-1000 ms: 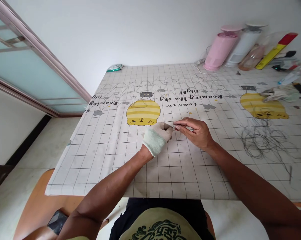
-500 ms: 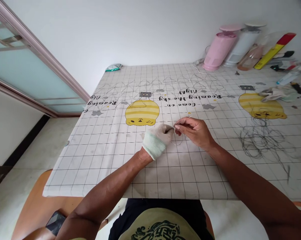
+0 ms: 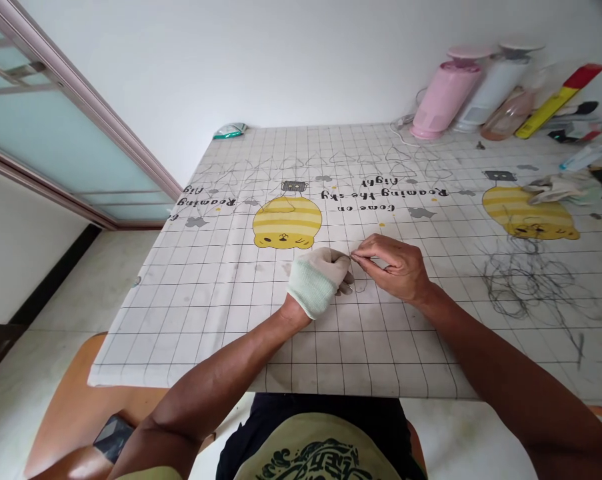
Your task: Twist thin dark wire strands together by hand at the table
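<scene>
My left hand (image 3: 323, 277), in a pale glove with a mint cuff, is closed on a thin wire (image 3: 361, 285) near the middle of the table. Part of the wire shows as a faint loop below the fingertips. My bare right hand (image 3: 393, 267) pinches at the same spot, thumb and forefinger together, its fingertips almost touching the glove. Bent wire shapes (image 3: 343, 159) lie in a row farther back on the cloth. At the right spreads a loose tangle of dark wire (image 3: 521, 277).
A gridded cloth (image 3: 211, 333) covers the table. At the back right stand a pink cylinder (image 3: 445, 100), a white one (image 3: 491, 93), a bottle (image 3: 508, 117) and a yellow-red box (image 3: 555, 103). A crumpled glove (image 3: 561, 187) lies near them; a green packet (image 3: 229, 131) sits back left.
My right hand's fingers have drawn together into a tighter pinch, and the wire end above them no longer shows. My left hand has turned slightly. The view has shifted a little.
</scene>
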{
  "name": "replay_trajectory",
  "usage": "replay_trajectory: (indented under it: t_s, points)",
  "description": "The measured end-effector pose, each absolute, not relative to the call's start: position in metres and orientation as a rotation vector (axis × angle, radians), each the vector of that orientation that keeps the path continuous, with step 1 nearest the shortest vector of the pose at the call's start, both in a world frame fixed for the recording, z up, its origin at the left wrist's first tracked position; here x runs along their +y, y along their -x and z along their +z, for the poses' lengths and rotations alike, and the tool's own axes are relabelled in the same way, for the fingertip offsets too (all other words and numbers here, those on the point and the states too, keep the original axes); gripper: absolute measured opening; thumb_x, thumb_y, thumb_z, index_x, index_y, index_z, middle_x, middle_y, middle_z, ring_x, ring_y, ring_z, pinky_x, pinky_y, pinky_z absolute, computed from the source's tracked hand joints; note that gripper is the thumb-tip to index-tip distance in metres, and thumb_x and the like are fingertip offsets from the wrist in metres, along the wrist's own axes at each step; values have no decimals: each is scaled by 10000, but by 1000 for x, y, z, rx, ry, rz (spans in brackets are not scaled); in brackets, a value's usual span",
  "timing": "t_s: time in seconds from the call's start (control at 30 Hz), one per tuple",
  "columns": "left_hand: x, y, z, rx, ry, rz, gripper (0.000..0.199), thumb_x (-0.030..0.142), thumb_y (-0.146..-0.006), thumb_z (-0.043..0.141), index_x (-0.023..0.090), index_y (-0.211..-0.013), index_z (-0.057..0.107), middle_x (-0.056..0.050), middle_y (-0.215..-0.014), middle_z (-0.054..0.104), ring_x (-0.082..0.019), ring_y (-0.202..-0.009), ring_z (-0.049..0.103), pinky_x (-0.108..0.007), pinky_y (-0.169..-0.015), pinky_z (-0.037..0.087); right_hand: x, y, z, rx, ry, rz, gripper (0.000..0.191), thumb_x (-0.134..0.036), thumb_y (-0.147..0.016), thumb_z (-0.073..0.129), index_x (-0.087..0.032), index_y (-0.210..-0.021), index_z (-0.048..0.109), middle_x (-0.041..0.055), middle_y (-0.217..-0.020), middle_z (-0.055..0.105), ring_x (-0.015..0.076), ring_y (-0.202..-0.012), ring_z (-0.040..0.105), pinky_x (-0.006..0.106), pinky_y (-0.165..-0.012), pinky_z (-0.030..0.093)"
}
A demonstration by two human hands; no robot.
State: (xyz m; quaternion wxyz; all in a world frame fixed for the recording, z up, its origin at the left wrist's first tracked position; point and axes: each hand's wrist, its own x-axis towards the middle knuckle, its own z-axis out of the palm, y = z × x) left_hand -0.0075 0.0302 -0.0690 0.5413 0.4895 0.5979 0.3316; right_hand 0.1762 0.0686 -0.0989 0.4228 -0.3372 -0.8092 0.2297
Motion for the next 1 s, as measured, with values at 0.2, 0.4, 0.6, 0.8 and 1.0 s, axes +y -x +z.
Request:
replay_trajectory:
  t_s: [0.2,0.4,0.6,0.8,1.0]
  points:
    - [32,7,-69,1395,-1164,818,266,222,-967,542,178,-736,668,-33,-708,740,-126,-552,698,-209,-507,523,75,-183,-91,-2026,743,747,126,-335,-959,733,-326,-1047,823,57,-978,794,280,-920,737,511,-822,637]
    - [30,3,-67,1425,-1074,865,209,202,-971,530,176,-844,693,-22,-687,725,-139,-558,708,-226,-532,547,76,-179,-89,-2019,724,727,144,-352,-966,731,-343,-1065,835,44,-961,811,294,-959,735,548,-858,633]
    - [35,3,-70,1441,-1035,1002,238,225,-976,521,184,-800,676,-30,-749,743,-134,-624,726,-229,-608,578,70,-182,-85,-1952,864,947,359,-439,-1029,637,-299,-1348,724,67,-1085,798,244,-959,747,437,-810,643]
    - [45,12,-79,1438,-1062,1068,279,238,-961,496,199,-713,618,-16,-759,727,-114,-593,698,-209,-555,543,64,-174,-89,-1796,963,1315,408,-509,-961,722,-201,-1227,741,69,-872,783,209,-749,736,332,-607,594]
    - [48,15,-77,1473,-1016,1066,182,242,-946,546,182,-835,677,-40,-817,762,-119,-584,697,-220,-549,550,65,-170,-97,-1706,1021,1147,320,-487,-977,698,-209,-1121,764,43,-790,748,181,-678,699,327,-591,592]
